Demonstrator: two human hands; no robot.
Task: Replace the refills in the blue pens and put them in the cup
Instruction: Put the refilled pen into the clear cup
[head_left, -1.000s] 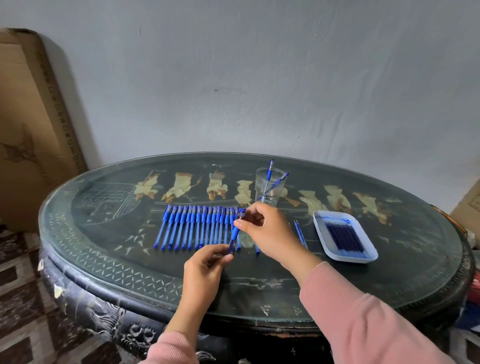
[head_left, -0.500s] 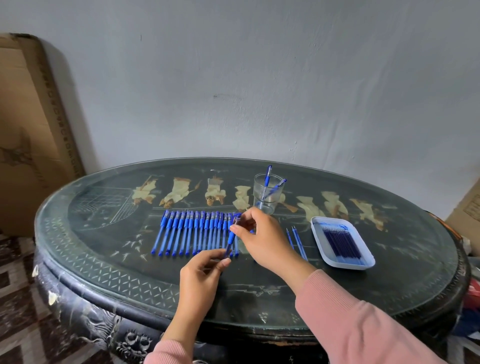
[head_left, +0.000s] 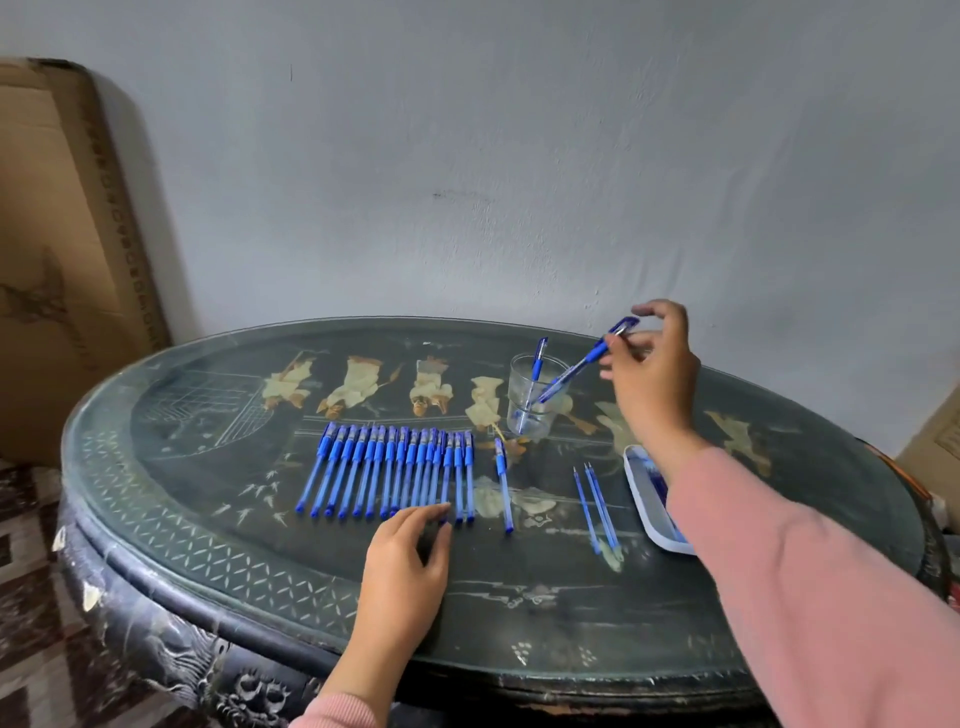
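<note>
Right hand (head_left: 655, 371) beside cup (head_left: 517, 395), fingers (head_left: 638, 343) pinching pen (head_left: 576, 365); left hand (head_left: 405, 558) flat — fingers together on pen row (head_left: 384, 467)

text: none legible | cardboard box (head_left: 62, 260): edge print too blurred to read

pens (head_left: 395, 473): blue, darker blue caps
cup (head_left: 524, 400): clear glass
table (head_left: 519, 613): black-green, cream figures, pale diamond lattice along rim
tray (head_left: 635, 478): white, dark blue contents
sleeve (head_left: 810, 597): pink
wall (head_left: 519, 156): pale grey-blue
floor (head_left: 26, 519), lower left: brown and cream geometric
</note>
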